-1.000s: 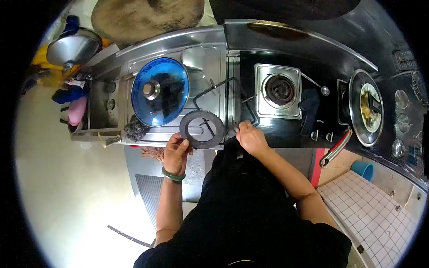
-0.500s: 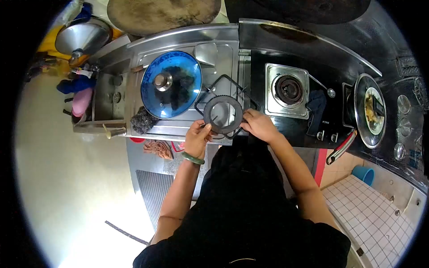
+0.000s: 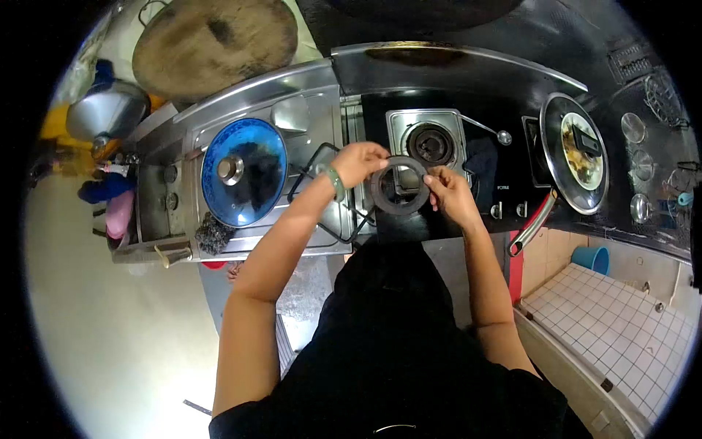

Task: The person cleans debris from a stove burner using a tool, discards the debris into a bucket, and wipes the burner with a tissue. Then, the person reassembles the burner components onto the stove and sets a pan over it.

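Between my two hands is a dark round metal burner ring (image 3: 401,208), raised over the black stove near its left burner (image 3: 430,143). My left hand (image 3: 358,162), with a green bangle at the wrist, pinches the ring's upper left rim. On the opposite side, the fingers of my right hand (image 3: 450,194) close on the right rim. A black pan support (image 3: 325,233) lies on the steel drainboard, partly hidden behind my left forearm. The square steel burner tray (image 3: 398,121) shows just beyond the ring.
A blue pan with a glass lid (image 3: 252,194) stands on the drainboard beside a dark scouring pad (image 3: 213,234). On the stove are a dark cloth (image 3: 480,164), a ladle (image 3: 504,137) and a lidded pan (image 3: 599,194) whose handle (image 3: 532,225) sticks out past the front edge. The sink (image 3: 153,219) is at left.
Both hands have carried the ring right, from over the pan support on the drainboard to the stove. My left hand has shifted to its upper left rim. The view has moved too.
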{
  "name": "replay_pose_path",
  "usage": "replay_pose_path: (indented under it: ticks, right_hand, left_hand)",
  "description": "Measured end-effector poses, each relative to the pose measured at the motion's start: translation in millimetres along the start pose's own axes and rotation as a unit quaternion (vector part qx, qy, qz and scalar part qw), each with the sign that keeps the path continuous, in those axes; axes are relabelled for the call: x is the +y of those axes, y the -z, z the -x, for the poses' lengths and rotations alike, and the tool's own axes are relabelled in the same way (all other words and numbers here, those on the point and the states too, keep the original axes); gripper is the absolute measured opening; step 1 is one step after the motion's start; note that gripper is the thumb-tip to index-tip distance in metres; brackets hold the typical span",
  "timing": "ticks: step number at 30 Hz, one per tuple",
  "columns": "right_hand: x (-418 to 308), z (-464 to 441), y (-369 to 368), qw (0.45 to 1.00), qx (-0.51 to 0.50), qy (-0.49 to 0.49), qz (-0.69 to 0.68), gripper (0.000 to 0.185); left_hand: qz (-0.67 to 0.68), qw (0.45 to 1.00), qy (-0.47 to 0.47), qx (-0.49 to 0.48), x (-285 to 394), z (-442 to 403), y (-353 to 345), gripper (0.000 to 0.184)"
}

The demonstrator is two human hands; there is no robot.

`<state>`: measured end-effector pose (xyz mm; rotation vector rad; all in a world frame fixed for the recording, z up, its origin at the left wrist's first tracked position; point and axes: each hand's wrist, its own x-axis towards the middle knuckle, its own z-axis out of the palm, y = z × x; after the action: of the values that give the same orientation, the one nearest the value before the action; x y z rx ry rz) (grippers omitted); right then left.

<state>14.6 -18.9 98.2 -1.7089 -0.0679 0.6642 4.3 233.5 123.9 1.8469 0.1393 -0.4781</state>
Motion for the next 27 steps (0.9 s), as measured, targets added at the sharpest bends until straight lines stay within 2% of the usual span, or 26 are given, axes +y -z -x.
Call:
replay_pose_path:
  ticks: [1,3,4,7,9,11,14,17,22,23,24,25,27]
  right_hand:
    - [12.9,-0.5,4.6,0.999,0.025,0.007,-0.032,0.026]
    - [35.7,-5.8,10.0,0.993,0.082,0.023,-0.079,0.020]
    - [45.8,-8.7,11.6,0.988,0.116,0.031,-0.095,0.017]
    - [71.0,-22.3,11.6,0.960,0.197,0.045,-0.193,0.017]
    - [72.6,-29.7,8.7,0.941,0.216,0.045,-0.256,0.017]
    - [66.8,-35.7,4.1,0.928,0.236,0.020,-0.287,0.017]
    - [79.2,-51.7,2.3,0.921,0.249,0.009,-0.299,0.017]
    - [75.9,-56.9,3.4,0.921,0.258,-0.025,-0.292,0.020]
    - [87.2,-65.2,4.0,0.920,0.248,-0.052,-0.300,0.023]
    - [83.8,-64.9,5.7,0.925,0.252,-0.060,-0.279,0.024]
    - [80.3,-65.0,6.8,0.929,0.256,-0.069,-0.258,0.025]
    - [76.9,-64.6,7.7,0.933,0.258,-0.078,-0.237,0.027]
    - [75.7,-60.8,15.2,0.964,0.243,-0.074,-0.077,0.031]
  left_hand:
    - [-0.009,0.998,-0.059,0.030,-2.9,-16.2,-6.2,0.032]
    - [-0.023,0.995,-0.052,0.078,-4.7,-40.6,-15.8,0.039]
    - [0.036,0.994,-0.037,0.091,0.2,-41.2,-21.5,0.042]
    - [0.053,0.994,0.005,0.097,-14.9,-59.0,-47.9,0.040]
    - [-0.075,0.990,-0.037,0.110,-19.4,-73.8,-59.7,0.033]
    - [0.034,0.994,0.036,0.096,-21.8,-90.2,-66.1,0.030]
    - [0.074,0.989,0.033,0.123,-28.1,-107.6,-72.4,0.030]
    - [0.016,0.987,0.064,0.147,-36.4,-119.4,-76.2,0.026]
    - [-0.049,0.985,0.026,0.161,-62.2,-132.2,-81.3,0.029]
    - [-0.050,0.984,0.026,0.168,-68.9,-136.4,-82.1,0.029]
    - [-0.137,0.975,0.021,0.173,-68.1,-139.0,-80.3,0.027]
    - [-0.162,0.967,0.000,0.199,-68.7,-138.2,-81.0,0.026]
    - [-0.212,0.944,-0.041,0.249,-68.4,-135.3,-82.9,0.024]
